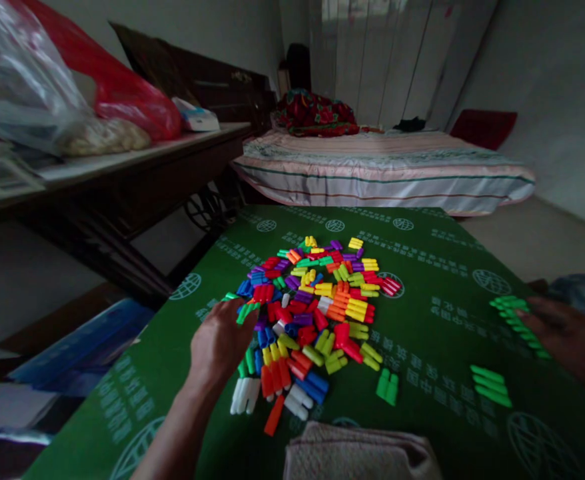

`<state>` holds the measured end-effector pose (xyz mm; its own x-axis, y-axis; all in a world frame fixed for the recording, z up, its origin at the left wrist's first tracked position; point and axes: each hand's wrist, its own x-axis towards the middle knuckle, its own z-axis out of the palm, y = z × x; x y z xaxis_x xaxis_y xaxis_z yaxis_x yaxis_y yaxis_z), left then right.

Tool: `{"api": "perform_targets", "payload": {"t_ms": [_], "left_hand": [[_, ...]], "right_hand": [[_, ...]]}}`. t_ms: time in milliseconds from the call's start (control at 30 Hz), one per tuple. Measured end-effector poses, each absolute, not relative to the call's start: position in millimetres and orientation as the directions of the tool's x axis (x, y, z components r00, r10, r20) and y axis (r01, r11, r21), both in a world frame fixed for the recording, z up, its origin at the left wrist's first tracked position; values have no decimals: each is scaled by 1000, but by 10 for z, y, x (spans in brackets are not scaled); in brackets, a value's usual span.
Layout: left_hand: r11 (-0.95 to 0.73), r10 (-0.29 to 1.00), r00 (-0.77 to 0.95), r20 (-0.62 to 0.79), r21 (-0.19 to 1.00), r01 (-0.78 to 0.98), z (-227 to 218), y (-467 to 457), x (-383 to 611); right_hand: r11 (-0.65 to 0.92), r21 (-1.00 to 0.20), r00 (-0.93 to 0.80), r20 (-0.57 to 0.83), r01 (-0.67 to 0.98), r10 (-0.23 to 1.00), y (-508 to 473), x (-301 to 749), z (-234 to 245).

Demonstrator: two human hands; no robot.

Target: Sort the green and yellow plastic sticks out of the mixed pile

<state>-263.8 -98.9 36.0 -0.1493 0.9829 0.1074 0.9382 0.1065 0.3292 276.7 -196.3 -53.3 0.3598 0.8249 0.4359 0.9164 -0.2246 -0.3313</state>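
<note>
A heap of small coloured plastic pieces [317, 313] lies in the middle of a green printed table cover [437, 280]. My left hand [220, 343] rests at the heap's left edge, its fingers closed on green pieces [246, 310]. My right hand [565, 330] is at the table's right edge, touching a row of green pieces [517, 319]; its fingers are mostly out of view. More green pieces [491, 385] lie in a small row near it, and a green pair [387, 387] sits alone by the heap.
A folded pink towel [357, 453] lies at the near table edge. To the left stands a dark desk [122, 173] with plastic bags [117, 93]. A bed with a striped cover [387, 167] is behind the table.
</note>
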Motion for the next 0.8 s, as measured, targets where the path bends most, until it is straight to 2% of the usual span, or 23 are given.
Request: {"api": "perform_targets", "payload": {"t_ms": [67,100,200,367,433,533,633,733,800], "left_hand": [[116,992,-119,29,110,987,336,-810,-2691],[108,994,-107,-19,41,993,327,-751,-2686],[82,991,-85,-106,-31,996,342,-691,-2611],[-35,992,33,-123,-13,999,465,-752,-2536],[-44,990,42,-132,-15,999,480,-748,-2534],[22,991,-27,-132,-40,999,439,-700,-2537],[90,993,-94,-77,-51,995,404,-675,-2552],[49,999,-47,-21,71,996,434,-754,-2553],[-2,1000,1,1,270,963,457,-867,-2507]], "right_hand": [[-248,-357,400,457,900,794,-2002,2544,-479],[-244,-372,406,459,896,790,-2015,2434,-446],[-223,-429,423,456,875,783,-2057,2134,-338],[-192,-496,366,283,847,887,-2210,1766,-273],[-220,-425,334,215,878,918,-2295,1654,-299],[-288,-234,327,152,929,933,-2414,1507,-348],[-314,-121,332,171,942,928,-2493,1374,-375],[-293,-123,316,250,948,915,-2516,1188,-361],[-233,-205,282,259,951,924,-2498,984,-315]]}}
